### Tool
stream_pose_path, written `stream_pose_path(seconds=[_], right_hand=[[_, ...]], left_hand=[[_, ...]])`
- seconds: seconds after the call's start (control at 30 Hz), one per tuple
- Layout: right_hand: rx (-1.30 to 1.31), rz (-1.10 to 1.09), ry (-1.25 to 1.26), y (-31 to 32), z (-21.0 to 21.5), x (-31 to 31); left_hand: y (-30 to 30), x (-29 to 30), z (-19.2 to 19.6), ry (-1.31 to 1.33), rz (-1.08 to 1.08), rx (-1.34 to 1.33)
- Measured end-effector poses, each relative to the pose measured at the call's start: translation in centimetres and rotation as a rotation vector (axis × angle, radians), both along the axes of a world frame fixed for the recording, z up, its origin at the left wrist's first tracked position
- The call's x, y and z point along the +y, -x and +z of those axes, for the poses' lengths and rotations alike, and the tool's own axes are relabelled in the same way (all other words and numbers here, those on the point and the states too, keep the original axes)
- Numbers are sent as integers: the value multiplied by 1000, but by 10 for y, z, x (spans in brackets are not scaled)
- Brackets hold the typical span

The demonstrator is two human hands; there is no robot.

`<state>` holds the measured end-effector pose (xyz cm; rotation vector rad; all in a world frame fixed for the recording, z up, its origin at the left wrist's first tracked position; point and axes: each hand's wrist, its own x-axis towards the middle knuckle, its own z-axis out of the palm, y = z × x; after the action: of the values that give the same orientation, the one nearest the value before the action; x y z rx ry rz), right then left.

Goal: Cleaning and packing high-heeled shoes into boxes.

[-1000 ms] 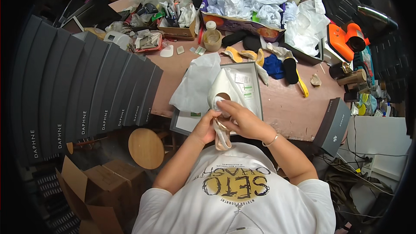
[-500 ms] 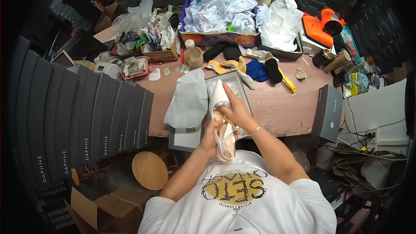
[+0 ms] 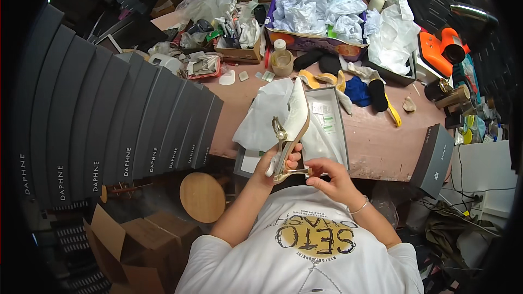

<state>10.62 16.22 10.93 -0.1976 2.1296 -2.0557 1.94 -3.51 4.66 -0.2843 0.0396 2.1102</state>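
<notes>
A white pointed high-heeled shoe (image 3: 297, 111) is tilted onto its side, toe pointing away from me, with a strap and a pearl-like ornament on its left. My left hand (image 3: 271, 164) is closed around its rear part. At the heel's tip, the thumb and fingers of my right hand (image 3: 332, 181) pinch together. Beneath the shoe lies an open grey shoebox (image 3: 340, 136), holding white wrapping and a packet with green marks. White tissue paper (image 3: 261, 114) spreads over the box's left side.
Grey shoeboxes (image 3: 125, 114) are stacked at the left, and another shoebox (image 3: 433, 158) stands at the table's right edge. Behind are a jar (image 3: 281, 62), a yellow-handled brush (image 3: 392, 110), blue cloth (image 3: 358, 91) and a purple box (image 3: 321, 43) of crumpled paper.
The shoe has turned from sole-down onto its side, heel to the right. My right hand has moved from its toe to the heel tip. The whole view has shifted.
</notes>
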Motion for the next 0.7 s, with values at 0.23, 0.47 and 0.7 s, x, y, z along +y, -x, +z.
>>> stream_pose_path(seconds=[0.23, 0.47, 0.7], right_hand=[[125, -59, -133, -2, 15, -10], [172, -74, -209, -4, 18, -12], [181, -102, -243, 3, 25, -13]], left_hand=[[-2, 10, 0, -97, -45, -26], [-3, 14, -4, -96, -52, -33], [-1, 13, -1, -169, -105, -154]])
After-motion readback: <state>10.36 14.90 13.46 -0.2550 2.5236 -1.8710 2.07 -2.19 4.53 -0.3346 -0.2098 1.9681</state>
